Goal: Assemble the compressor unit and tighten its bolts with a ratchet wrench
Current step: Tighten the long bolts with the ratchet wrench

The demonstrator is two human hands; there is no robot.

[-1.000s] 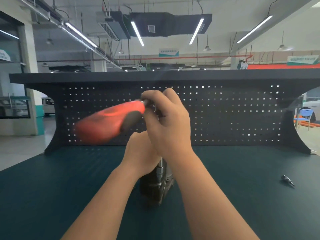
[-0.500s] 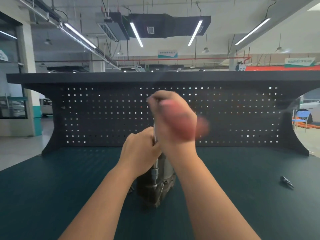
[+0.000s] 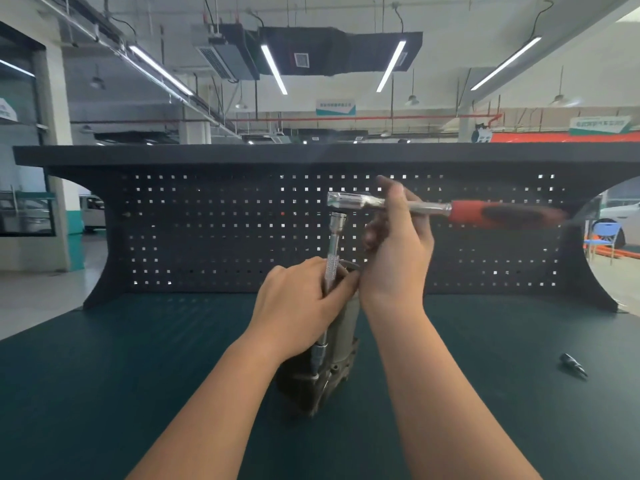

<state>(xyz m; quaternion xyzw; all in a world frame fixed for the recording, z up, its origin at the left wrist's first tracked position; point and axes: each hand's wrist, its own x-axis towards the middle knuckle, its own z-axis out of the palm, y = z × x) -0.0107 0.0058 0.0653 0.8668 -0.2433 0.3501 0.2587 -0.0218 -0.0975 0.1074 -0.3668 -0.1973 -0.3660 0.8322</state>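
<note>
Tightening a bolt on the compressor unit point(image 3: 332, 358)

My left hand point(image 3: 298, 303) grips the unit's top, steadying it upright on the bench; my right hand point(image 3: 398, 244) pinches the ratchet wrench point(image 3: 450, 209) above it for leverage.

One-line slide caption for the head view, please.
Right hand swings the red-handled ratchet wrench atop an extension bar while left hand steadies the compressor unit.

Your right hand point(image 3: 394, 244) swings the ratchet wrench point(image 3: 446, 209) round: its red handle now points toward the counter's right edge, no longer left.
</note>
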